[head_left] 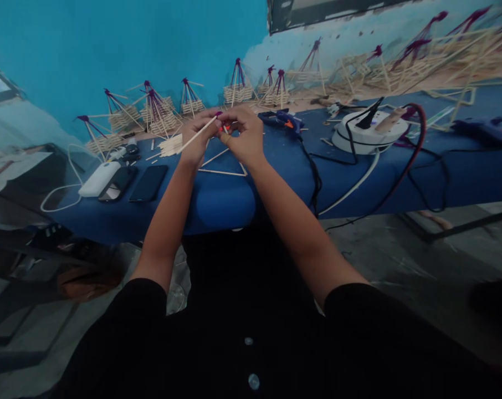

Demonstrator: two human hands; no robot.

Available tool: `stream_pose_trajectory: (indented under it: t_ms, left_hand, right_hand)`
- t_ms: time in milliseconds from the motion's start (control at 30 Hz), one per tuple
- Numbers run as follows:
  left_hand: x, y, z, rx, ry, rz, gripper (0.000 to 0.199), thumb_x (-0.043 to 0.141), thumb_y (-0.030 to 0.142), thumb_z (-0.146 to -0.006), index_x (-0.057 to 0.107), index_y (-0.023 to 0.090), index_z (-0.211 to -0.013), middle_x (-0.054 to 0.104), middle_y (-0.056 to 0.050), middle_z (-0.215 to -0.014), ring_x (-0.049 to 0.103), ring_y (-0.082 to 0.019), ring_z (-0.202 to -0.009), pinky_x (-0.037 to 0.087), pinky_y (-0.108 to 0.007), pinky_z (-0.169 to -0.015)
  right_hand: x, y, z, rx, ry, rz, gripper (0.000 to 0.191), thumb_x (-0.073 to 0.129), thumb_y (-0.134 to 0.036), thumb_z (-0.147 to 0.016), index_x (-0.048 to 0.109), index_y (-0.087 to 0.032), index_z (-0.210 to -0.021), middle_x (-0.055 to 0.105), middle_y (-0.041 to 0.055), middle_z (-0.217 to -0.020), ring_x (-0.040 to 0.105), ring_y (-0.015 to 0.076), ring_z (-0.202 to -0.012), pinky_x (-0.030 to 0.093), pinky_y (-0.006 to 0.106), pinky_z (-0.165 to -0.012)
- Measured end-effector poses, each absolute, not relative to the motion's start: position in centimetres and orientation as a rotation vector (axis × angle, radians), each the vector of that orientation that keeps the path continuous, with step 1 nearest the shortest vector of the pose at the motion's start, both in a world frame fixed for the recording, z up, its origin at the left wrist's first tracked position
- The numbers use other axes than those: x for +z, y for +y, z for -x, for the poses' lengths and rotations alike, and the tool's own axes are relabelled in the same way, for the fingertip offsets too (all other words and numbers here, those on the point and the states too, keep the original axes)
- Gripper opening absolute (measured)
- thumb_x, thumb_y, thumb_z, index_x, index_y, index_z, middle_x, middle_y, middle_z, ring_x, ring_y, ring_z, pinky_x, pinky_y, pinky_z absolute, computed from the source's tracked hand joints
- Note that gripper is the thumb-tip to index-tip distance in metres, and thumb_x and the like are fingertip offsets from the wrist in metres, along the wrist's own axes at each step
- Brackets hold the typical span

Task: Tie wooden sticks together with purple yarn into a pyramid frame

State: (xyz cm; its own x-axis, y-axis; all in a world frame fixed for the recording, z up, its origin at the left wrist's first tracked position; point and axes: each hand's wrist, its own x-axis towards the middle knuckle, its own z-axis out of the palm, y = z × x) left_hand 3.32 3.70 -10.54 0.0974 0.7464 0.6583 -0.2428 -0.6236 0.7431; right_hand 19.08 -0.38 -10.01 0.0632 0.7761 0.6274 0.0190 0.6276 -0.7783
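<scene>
Just above the blue table, my left hand [195,138] is closed around a thin wooden stick [198,134], which slants up to the right. At its upper end is a small purple wad [218,114]. My right hand [247,136] pinches at that same end, its fingertips meeting those of the left. A bit of pale stick and something red-orange show between the fingers; the exact grip there is partly hidden. Below the hands lies a triangular frame of sticks [224,172] on the table. A pile of loose sticks [170,145] is beside my left hand.
Several stick models with purple tops [155,108] line the wall. A glue gun [290,122] lies right of my hands, near a round white power strip [371,133] with tangled cables. At left are a white power bank [100,179] and two phones [149,183].
</scene>
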Motion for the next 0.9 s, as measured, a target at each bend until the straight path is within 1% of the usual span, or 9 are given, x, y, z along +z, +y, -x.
stream_pose_trajectory:
  t_ms: [133,267,367,433,500,533,667,800,900]
  left_hand:
    - [-10.7,3.9,-3.2,1.578,0.6,-1.605,0.037,0.098,0.055,-0.08,0.082,0.022,-0.08,0.083,-0.009,-0.12,0.08,-0.024,-0.101,0.064,-0.035,-0.079]
    - [-10.6,4.1,-2.9,1.56,0.594,-1.621,0.036,0.098,0.056,-0.078,0.081,0.025,-0.084,0.085,-0.007,-0.119,0.082,-0.023,-0.098,0.067,-0.036,-0.073]
    - [-10.0,3.6,-2.7,1.594,0.606,-1.544,0.033,0.099,0.048,-0.076,0.079,0.027,-0.09,0.086,-0.005,-0.117,0.083,-0.023,-0.097,0.068,-0.032,-0.069]
    - [-9.3,3.1,-2.6,1.59,0.624,-1.511,0.031,0.096,0.045,-0.078,0.079,0.03,-0.099,0.086,-0.004,-0.126,0.084,-0.023,-0.094,0.066,-0.03,-0.06]
    - [-8.6,2.7,-2.6,1.559,0.656,-1.51,0.033,0.091,0.049,-0.083,0.081,0.03,-0.109,0.086,-0.005,-0.128,0.084,-0.023,-0.089,0.064,-0.028,-0.054]
    - [-8.2,2.7,-2.5,1.544,0.684,-1.521,0.035,0.089,0.052,-0.085,0.083,0.029,-0.111,0.087,-0.006,-0.122,0.084,-0.022,-0.087,0.064,-0.028,-0.054]
    - [-7.5,3.2,-2.5,1.54,0.819,-1.597,0.037,0.092,0.056,-0.086,0.085,0.022,-0.1,0.083,-0.006,-0.087,0.083,-0.021,-0.081,0.068,-0.027,-0.063]
    - [-7.0,4.3,-2.2,1.535,0.808,-1.627,0.035,0.1,0.049,-0.08,0.085,0.023,-0.097,0.084,-0.005,-0.089,0.084,-0.022,-0.087,0.072,-0.034,-0.08]
    - [-6.8,5.1,-2.1,1.594,0.756,-1.603,0.037,0.103,0.05,-0.075,0.085,0.026,-0.096,0.085,-0.005,-0.091,0.085,-0.025,-0.095,0.073,-0.038,-0.088]
  right_hand:
    - [-10.0,-0.7,-19.2,0.673,-1.362,0.785,0.013,0.09,-0.039,-0.086,0.08,-0.031,-0.09,0.078,0.0053,-0.115,0.073,0.0264,-0.129,0.067,0.034,-0.093]
    - [-10.2,-0.6,-19.2,0.684,-1.326,0.758,0.012,0.086,-0.039,-0.09,0.078,-0.03,-0.087,0.079,0.0052,-0.112,0.075,0.0256,-0.129,0.066,0.033,-0.094]
    - [-10.5,0.4,-19.2,0.627,-1.349,0.708,0.014,0.083,-0.043,-0.094,0.079,-0.029,-0.096,0.079,0.0048,-0.113,0.075,0.0238,-0.123,0.065,0.036,-0.103]
    - [-10.7,1.5,-19.2,0.537,-1.4,0.694,0.02,0.079,-0.048,-0.098,0.078,-0.028,-0.1,0.078,0.0048,-0.111,0.076,0.0229,-0.117,0.063,0.038,-0.106]
    - [-10.8,2.7,-19.3,0.414,-1.474,0.696,0.023,0.074,-0.049,-0.101,0.077,-0.026,-0.101,0.077,0.0052,-0.108,0.076,0.0233,-0.109,0.062,0.041,-0.106]
    - [-10.8,3.3,-19.4,0.35,-1.515,0.698,0.022,0.073,-0.046,-0.102,0.077,-0.025,-0.101,0.076,0.0055,-0.106,0.076,0.0239,-0.106,0.062,0.043,-0.105]
    - [-10.3,4.3,-19.7,0.176,-1.654,0.744,0.01,0.069,-0.033,-0.102,0.074,-0.026,-0.097,0.076,0.007,-0.102,0.074,0.0266,-0.104,0.062,0.046,-0.104]
    - [-8.4,3.8,-20.1,0.099,-1.763,0.781,0.007,0.068,-0.03,-0.103,0.073,-0.029,-0.098,0.077,0.0081,-0.105,0.073,0.0283,-0.112,0.061,0.047,-0.107]
    - [-6.6,3.3,-20.2,0.038,-1.794,0.797,0.007,0.067,-0.025,-0.101,0.071,-0.029,-0.097,0.077,0.0088,-0.108,0.073,0.029,-0.113,0.06,0.047,-0.107]
